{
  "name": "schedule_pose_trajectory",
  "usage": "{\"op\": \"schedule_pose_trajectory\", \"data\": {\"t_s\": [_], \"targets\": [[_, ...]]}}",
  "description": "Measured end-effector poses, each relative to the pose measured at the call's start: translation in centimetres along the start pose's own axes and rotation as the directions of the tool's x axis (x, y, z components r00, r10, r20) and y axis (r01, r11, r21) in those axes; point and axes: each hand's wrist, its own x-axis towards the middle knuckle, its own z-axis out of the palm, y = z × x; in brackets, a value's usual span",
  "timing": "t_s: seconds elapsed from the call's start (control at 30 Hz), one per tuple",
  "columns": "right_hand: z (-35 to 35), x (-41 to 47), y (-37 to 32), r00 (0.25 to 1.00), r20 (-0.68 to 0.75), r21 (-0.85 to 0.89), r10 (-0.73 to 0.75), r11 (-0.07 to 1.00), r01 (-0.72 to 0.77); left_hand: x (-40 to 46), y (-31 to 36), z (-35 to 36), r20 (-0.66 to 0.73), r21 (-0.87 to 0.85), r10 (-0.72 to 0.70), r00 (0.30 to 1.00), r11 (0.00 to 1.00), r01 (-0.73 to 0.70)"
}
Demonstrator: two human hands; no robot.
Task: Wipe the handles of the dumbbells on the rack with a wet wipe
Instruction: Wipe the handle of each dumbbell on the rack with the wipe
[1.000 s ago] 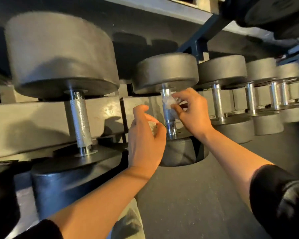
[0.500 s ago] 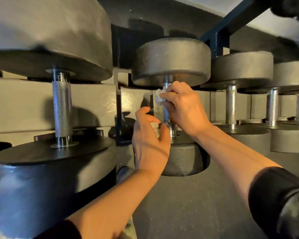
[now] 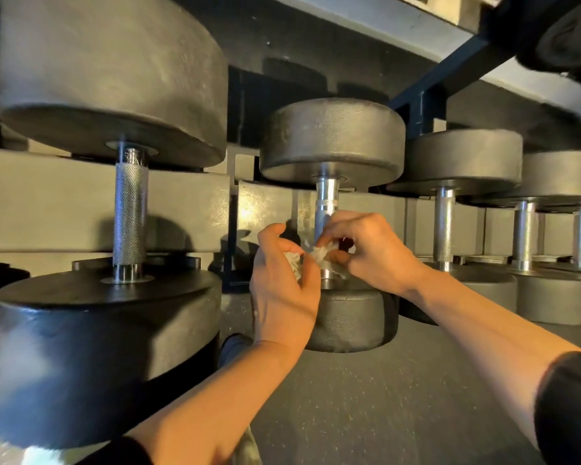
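Both hands meet low on the smooth chrome handle (image 3: 326, 199) of the middle dumbbell (image 3: 332, 142), the left hand (image 3: 282, 290) and right hand (image 3: 369, 253) each pinching the crumpled white wet wipe (image 3: 317, 255) between them. Left of them a knurled steel handle (image 3: 130, 213) joins fat matte rubbery discs; speckled grey floor (image 3: 399, 397) below.

A dark grey speckled rubber floor (image 3: 383, 397) fills the lower part of the view. Behind the rack, a pale wall (image 3: 57, 203) of large flat panels runs from left to right, with shadows falling across it. Near the bottom centre, part of a dark shoe (image 3: 230, 347) rests on the floor, with light trouser fabric (image 3: 249, 448) below it.
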Motion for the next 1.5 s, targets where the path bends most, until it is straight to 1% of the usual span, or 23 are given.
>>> {"op": "schedule_pose_trajectory", "data": {"t_s": [0.03, 0.07, 0.1, 0.13, 0.17, 0.2, 0.23, 0.4, 0.5, 0.57, 0.67, 0.73, 0.8, 0.9, 0.97, 1.03, 1.17, 1.3, 1.37, 1.43, 1.5], "targets": [[-0.2, 0.0, 0.3, 0.991, -0.136, -0.003, 0.016, 1.0, -0.017, 0.0, 0.2, 0.0, 0.007, 0.0, 0.0, 1.0, 1.0, 0.0], [-0.5, 0.2, 0.7, 0.961, -0.275, -0.011, 0.032, 0.999, -0.036, 0.1, 0.4, 0.0, 0.012, 0.0, 0.003, 1.0, 1.0, -0.003], [-0.8, 0.4, 1.1, 0.922, -0.384, -0.03, 0.035, 0.998, -0.051, 0.2, 0.5, 0.1, 0.018, 0.0, 0.007, 1.0, 1.0, -0.007], [-0.9, 0.7, 1.5, 0.898, -0.44, -0.075, 0.018, 0.996, -0.057, 0.2, 0.7, 0.1, 0.024, -0.004, 0.005, 1.0, 1.0, -0.005], [-1.1, 1.0, 1.9, 0.891, -0.454, -0.134, -0.017, 0.99, -0.049, 0.2, 1.1, 0.3, 0.029, -0.003, 0.008, 1.0, 1.0, -0.007], [-1.0, 1.3, 2.1, 0.898, -0.437, -0.183, -0.055, 0.983, -0.029, 0.2, 1.4, 0.5, 0.031, -0.003, 0.008, 0.999, 1.0, -0.008], [-0.9, 1.5, 2.3, 0.907, -0.413, -0.195, -0.078, 0.981, -0.004, 0.2, 1.7, 0.8, 0.028, 0.006, 0.019, 0.999, 1.0, -0.019], [-0.2, 0.6, 2.6, 0.941, -0.32, -0.014, -0.11, 0.994, 0.112, 0.2, 2.8, 1.6, 0.005, 0.077, 0.125, 0.992, 0.989, -0.126], [0.7, -1.2, 3.4, 0.978, -0.205, 0.138, -0.033, 0.988, 0.062, 0.0, 3.3, 1.8, -0.021, 0.141, 0.159, 0.987, 0.978, -0.155], [1.2, -1.7, 3.8, 0.99, -0.132, 0.251, 0.041, 0.968, -0.006, -0.2, 3.5, 2.2, -0.005, 0.17, 0.145, 0.989, 0.975, -0.142], [1.3, -1.5, 4.1, 0.995, -0.074, 0.362, 0.07, 0.931, -0.038, -0.2, 3.5, 2.8, 0.017, 0.244, 0.085, 0.996, 0.966, -0.087], [1.4, -1.6, 4.3, 0.99, -0.095, 0.436, 0.101, 0.899, -0.05, -0.1, 3.4, 3.0, -0.009, 0.291, 0.074, 0.997, 0.954, -0.068], [1.6, -1.8, 4.8, 0.963, -0.193, 0.493, 0.188, 0.867, -0.07, -0.2, 3.4, 3.0, -0.009, 0.321, 0.082, 0.997, 0.944, -0.074], [1.6, -1.0, 5.9, 0.864, -0.377, 0.46, 0.334, 0.877, -0.138, -0.5, 3.8, 3.0, 0.026, 0.324, 0.083, 0.996, 0.942, -0.087], [1.2, 0.2, 5.9, 0.827, -0.421, 0.468, 0.373, 0.87, -0.154, -0.6, 4.0, 3.1, 0.032, 0.331, 0.089, 0.995, 0.939, -0.095], [0.8, 1.2, 5.5, 0.832, -0.426, 0.492, 0.355, 0.863, -0.116, -0.7, 4.1, 3.2, 0.016, 0.337, 0.103, 0.995, 0.936, -0.103], [1.1, 1.3, 5.2, 0.897, -0.382, 0.453, 0.222, 0.891, -0.028, -0.8, 4.2, 3.2, 0.036, 0.331, 0.107, 0.994, 0.937, -0.113], [1.9, -0.6, 5.7, 0.95, -0.285, 0.537, 0.13, 0.842, 0.046, -0.6, 3.9, 3.3, 0.019, 0.378, 0.112, 0.993, 0.919, -0.111], [1.9, -1.5, 5.6, 0.979, -0.176, 0.584, 0.108, 0.812, 0.015, -0.5, 3.9, 3.3, 0.013, 0.396, 0.096, 0.995, 0.913, -0.093], [1.8, -1.9, 5.6, 0.993, -0.056, 0.604, 0.1, 0.796, -0.046, -0.6, 3.9, 3.3, 0.025, 0.405, 0.083, 0.996, 0.91, -0.086], [1.6, -2.1, 5.9, 0.994, -0.016, 0.599, 0.109, 0.797, -0.077, -0.6, 4.1, 3.2, 0.037, 0.4, 0.09, 0.995, 0.911, -0.097]]}}
